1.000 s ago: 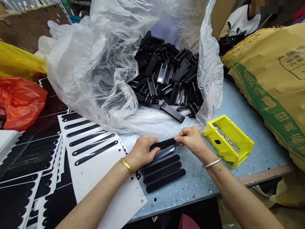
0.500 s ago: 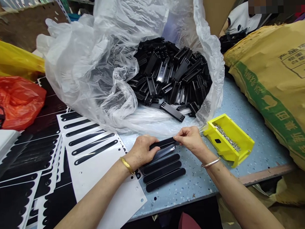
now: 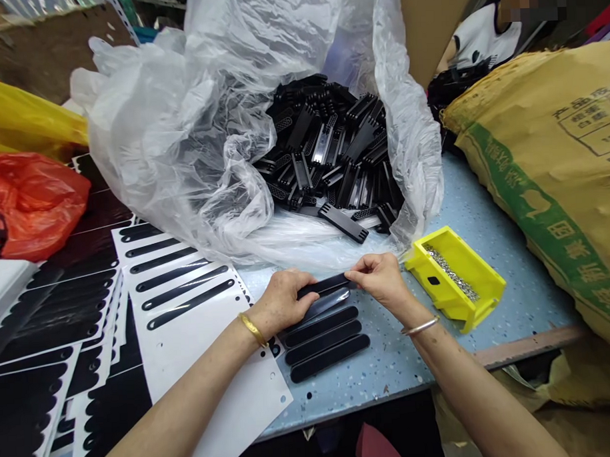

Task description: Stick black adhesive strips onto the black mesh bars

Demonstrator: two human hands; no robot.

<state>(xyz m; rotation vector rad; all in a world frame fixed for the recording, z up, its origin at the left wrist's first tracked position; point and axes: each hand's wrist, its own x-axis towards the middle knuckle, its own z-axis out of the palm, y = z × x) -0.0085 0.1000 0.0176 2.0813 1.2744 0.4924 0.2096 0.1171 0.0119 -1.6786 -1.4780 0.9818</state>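
A narrow black strip (image 3: 327, 285) with rounded ends is stretched between my hands. Thumb and fingers of my left hand (image 3: 286, 300) close on its left end, while my right hand (image 3: 379, 278) pinches the right end with the fingertips. Just below it lies a shinier strip (image 3: 328, 304), partly under my left hand. Several more black strips (image 3: 329, 357) are lined up side by side on the speckled blue table (image 3: 390, 365). To the left, a white backing sheet (image 3: 210, 365) carries a row of slim black stickers (image 3: 190, 304), each with a small hole at one end.
Behind my hands, a clear plastic bag (image 3: 182, 153) spills out many black plastic parts (image 3: 327, 148). A yellow bin (image 3: 481, 279) of small metal pieces sits to the right, beside a large sack (image 3: 548, 180). Sticker sheets (image 3: 31, 405) and a red bag (image 3: 34, 204) are left; a person (image 3: 483, 39) is behind.
Both hands keep their hold on the black strip almost unmoved. The view has shifted very slightly, and the bag's right edge has sagged inward over some of the black parts.
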